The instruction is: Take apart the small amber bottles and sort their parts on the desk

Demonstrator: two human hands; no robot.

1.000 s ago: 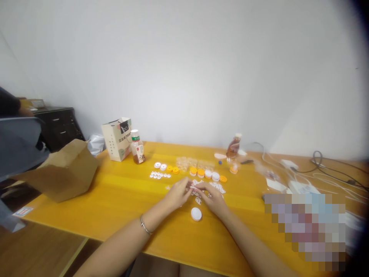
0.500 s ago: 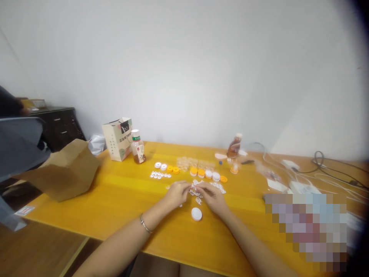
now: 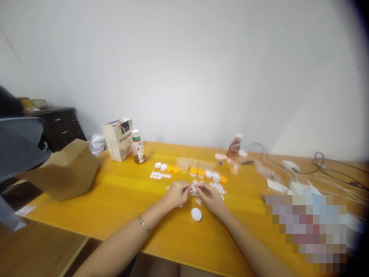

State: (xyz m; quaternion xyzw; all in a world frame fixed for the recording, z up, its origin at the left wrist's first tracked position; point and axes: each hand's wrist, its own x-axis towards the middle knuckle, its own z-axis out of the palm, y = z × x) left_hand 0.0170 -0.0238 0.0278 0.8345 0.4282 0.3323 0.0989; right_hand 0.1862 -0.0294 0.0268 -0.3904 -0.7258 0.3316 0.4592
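My left hand (image 3: 176, 194) and my right hand (image 3: 212, 198) meet over the yellow table (image 3: 115, 204), fingertips pinched together on a small white printed sticker (image 3: 193, 190). More white stickers (image 3: 217, 187) lie scattered just beyond my right hand. A white round lid (image 3: 196, 214) rests on the table just in front of my hands. A bracelet sits on my left wrist. Behind the hands stands a row of orange and white caps (image 3: 205, 173), with several tiny white pieces (image 3: 159, 175) to the left.
A paper gift bag (image 3: 118, 138) and a drink bottle (image 3: 137, 147) stand at the back left. A brown paper bag (image 3: 65, 169) lies at the left edge. An amber bottle (image 3: 234, 146) stands at the back. Cables and white adapters (image 3: 302, 173) spread on the right.
My hands have drawn slightly closer together and toward me, still pinching the small sticker between them. The rest of the table is unchanged.
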